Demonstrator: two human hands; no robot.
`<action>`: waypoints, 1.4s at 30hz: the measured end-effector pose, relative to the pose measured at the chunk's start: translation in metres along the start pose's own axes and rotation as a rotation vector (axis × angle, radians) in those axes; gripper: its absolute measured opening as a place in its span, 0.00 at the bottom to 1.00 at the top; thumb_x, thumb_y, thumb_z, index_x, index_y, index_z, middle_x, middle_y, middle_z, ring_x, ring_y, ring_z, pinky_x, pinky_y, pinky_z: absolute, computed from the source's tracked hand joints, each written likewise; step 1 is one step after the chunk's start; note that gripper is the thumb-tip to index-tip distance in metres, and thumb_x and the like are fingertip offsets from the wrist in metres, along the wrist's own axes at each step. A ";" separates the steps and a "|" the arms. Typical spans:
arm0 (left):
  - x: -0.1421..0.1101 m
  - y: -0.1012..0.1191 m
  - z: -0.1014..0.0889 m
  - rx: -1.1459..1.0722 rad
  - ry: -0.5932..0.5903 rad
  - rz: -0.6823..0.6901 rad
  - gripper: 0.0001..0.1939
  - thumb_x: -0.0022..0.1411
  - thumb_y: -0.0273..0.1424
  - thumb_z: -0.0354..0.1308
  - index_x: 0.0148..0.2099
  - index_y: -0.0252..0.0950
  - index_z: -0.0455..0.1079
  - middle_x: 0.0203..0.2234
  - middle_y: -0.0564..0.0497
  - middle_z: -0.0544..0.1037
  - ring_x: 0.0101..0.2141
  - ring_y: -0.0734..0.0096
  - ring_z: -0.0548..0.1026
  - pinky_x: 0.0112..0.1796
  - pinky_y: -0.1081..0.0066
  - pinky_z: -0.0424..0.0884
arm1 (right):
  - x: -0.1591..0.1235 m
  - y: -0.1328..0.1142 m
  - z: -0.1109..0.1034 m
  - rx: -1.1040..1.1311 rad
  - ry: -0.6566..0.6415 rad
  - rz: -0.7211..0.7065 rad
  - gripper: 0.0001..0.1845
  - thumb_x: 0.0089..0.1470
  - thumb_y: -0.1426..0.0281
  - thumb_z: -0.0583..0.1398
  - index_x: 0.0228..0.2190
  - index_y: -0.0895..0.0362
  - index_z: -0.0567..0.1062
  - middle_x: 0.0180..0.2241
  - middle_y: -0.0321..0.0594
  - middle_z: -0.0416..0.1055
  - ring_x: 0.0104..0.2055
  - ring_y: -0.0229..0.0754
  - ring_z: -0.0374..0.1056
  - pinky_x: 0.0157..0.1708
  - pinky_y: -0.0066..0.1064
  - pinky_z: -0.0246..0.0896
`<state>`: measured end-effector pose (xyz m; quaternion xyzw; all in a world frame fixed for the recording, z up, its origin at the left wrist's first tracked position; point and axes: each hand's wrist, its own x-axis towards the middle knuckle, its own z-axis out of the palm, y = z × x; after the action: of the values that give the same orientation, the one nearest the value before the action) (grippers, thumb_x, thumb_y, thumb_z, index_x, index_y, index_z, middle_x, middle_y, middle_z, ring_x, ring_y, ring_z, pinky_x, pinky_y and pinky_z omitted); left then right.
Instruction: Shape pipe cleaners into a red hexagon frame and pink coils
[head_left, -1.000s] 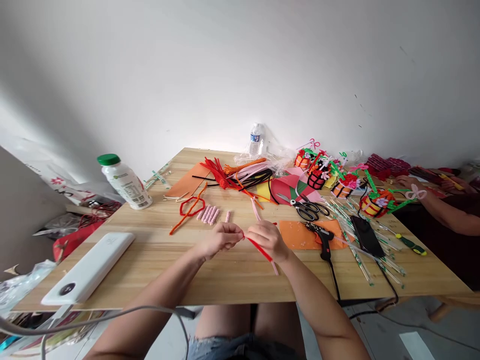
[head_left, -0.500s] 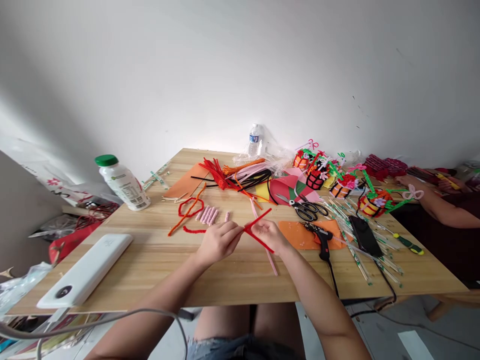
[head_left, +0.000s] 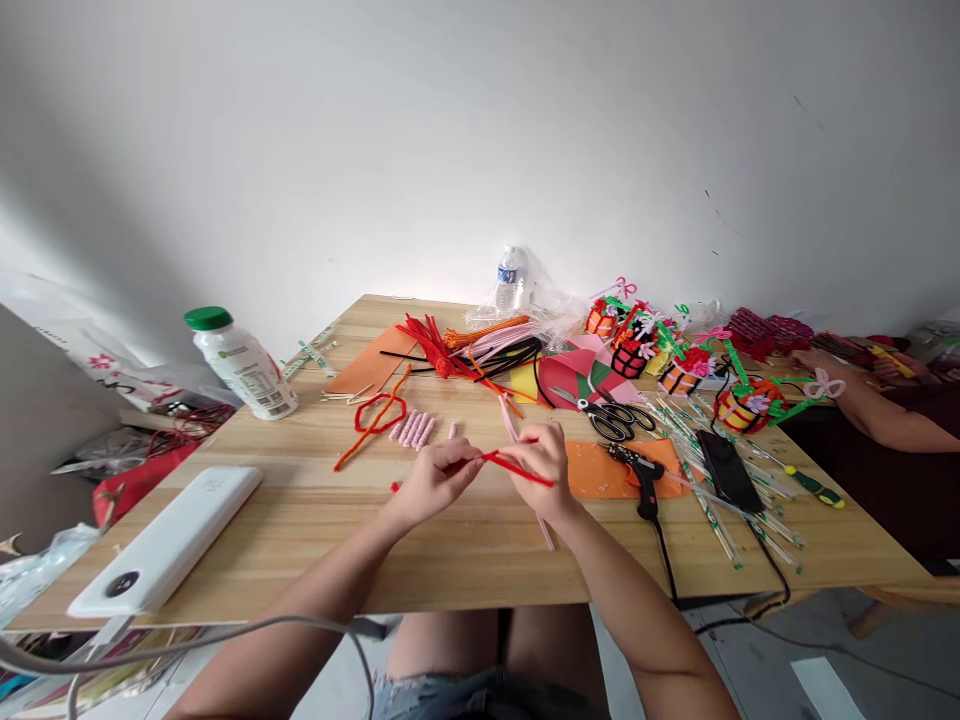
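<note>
A red pipe cleaner (head_left: 525,470) stretches between my hands over the middle of the table. My left hand (head_left: 441,477) pinches it at a twisted spot. With closed fingers, my right hand (head_left: 541,467) grips its other end, and a length sticks out past the palm. Beyond my left hand lie short pink twisted coils (head_left: 414,429) in a row. To their left, an orange pipe cleaner (head_left: 373,418) crosses a red pipe cleaner ring (head_left: 360,408). A pale pink pipe cleaner (head_left: 508,415) runs partly under my right hand.
Right of my hands lie a black glue gun (head_left: 641,475), scissors (head_left: 611,415), a phone (head_left: 727,470), a screwdriver (head_left: 814,487) and wrapped sticks. Small flower baskets (head_left: 679,375) stand behind. A white power bank (head_left: 169,540) and bottle (head_left: 244,365) are left. Another person's arm (head_left: 877,405) shows far right.
My right hand has turned and closed over the red pipe cleaner. Its two ends, spread in a V before, now lie closer together. My left hand keeps its pinch.
</note>
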<state>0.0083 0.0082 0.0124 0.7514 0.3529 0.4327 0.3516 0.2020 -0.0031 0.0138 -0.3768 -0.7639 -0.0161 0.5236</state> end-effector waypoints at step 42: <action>-0.002 -0.011 0.003 0.701 0.219 0.692 0.11 0.60 0.23 0.53 0.45 0.32 0.71 0.30 0.46 0.75 0.27 0.74 0.71 0.26 0.75 0.64 | 0.001 0.007 0.008 0.727 -0.314 0.772 0.28 0.46 0.54 0.64 0.45 0.56 0.70 0.41 0.47 0.72 0.43 0.47 0.69 0.44 0.40 0.65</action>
<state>0.0079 0.0116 0.0010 0.8475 0.2417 0.4557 -0.1249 0.1992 0.0061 0.0087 -0.4226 -0.5956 0.4981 0.4676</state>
